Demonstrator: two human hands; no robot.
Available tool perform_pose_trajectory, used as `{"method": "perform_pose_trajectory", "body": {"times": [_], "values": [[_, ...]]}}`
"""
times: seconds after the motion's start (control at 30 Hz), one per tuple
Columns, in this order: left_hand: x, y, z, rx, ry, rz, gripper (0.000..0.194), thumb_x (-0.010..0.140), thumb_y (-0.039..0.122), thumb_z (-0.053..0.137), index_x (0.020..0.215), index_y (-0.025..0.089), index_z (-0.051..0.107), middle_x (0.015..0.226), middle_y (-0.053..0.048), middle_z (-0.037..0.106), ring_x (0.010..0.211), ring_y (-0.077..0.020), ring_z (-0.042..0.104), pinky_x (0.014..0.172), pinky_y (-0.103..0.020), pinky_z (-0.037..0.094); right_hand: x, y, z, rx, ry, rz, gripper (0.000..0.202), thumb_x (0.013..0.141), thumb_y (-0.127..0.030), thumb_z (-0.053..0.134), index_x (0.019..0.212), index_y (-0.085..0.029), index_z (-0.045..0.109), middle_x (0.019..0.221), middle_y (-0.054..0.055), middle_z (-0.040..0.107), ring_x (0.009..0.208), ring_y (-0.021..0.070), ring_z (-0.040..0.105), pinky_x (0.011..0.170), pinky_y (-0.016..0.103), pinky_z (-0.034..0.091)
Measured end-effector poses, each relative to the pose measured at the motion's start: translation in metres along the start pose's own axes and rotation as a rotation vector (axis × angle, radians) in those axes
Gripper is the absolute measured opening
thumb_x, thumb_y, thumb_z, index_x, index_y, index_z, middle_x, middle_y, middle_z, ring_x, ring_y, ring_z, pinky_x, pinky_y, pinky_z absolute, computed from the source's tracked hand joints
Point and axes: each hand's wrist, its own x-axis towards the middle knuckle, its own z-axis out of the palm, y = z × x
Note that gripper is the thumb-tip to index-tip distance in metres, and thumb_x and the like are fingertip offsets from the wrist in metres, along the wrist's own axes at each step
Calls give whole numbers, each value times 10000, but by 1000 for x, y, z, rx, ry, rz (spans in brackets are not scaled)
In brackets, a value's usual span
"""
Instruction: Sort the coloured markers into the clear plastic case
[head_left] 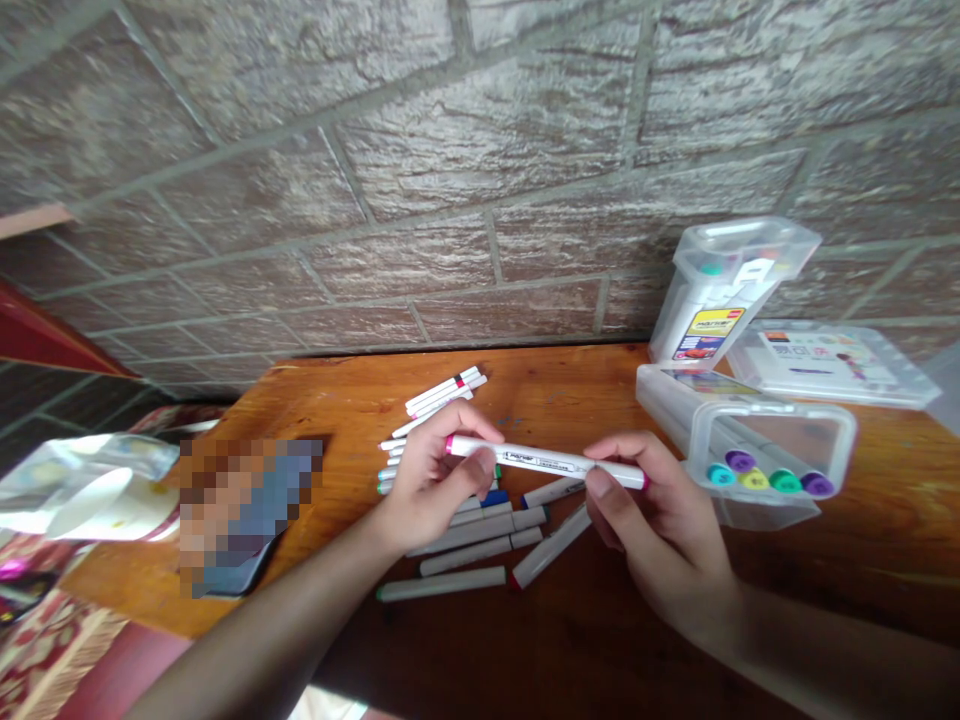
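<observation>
A white marker [540,459] with pink ends is held level between both hands, above the wooden table. My left hand [442,470] pinches its left end between thumb and fingers. At the right end, my right hand [656,510] grips it near the pink tip. Beneath the hands lie several loose white markers [461,583] in rough rows, some partly hidden by the fingers. A small group of thinner markers [446,392] rests behind my left hand.
An open clear case [679,400] holding several markers lies at the right. Behind it stands an upright clear case [709,305], beside a flat clear box [832,365]. A partly pixelated phone [236,575] and a white container [112,505] are at the left. A brick wall [480,180] rises behind the table [307,395].
</observation>
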Motion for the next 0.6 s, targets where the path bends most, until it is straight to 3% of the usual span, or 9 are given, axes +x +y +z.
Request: {"method": "perform_pose_trajectory", "body": {"times": [0.6], "values": [[-4,-3,0,-132,-30,-29,97,1039,273,690,1014,186,656,635,49,626,528,-89,543,535,-203,456,3,-7,2,52,15,32,142,1107,-407,619,1045,-280,624,615,-96,468,505,106,411,469,221,328]]}}
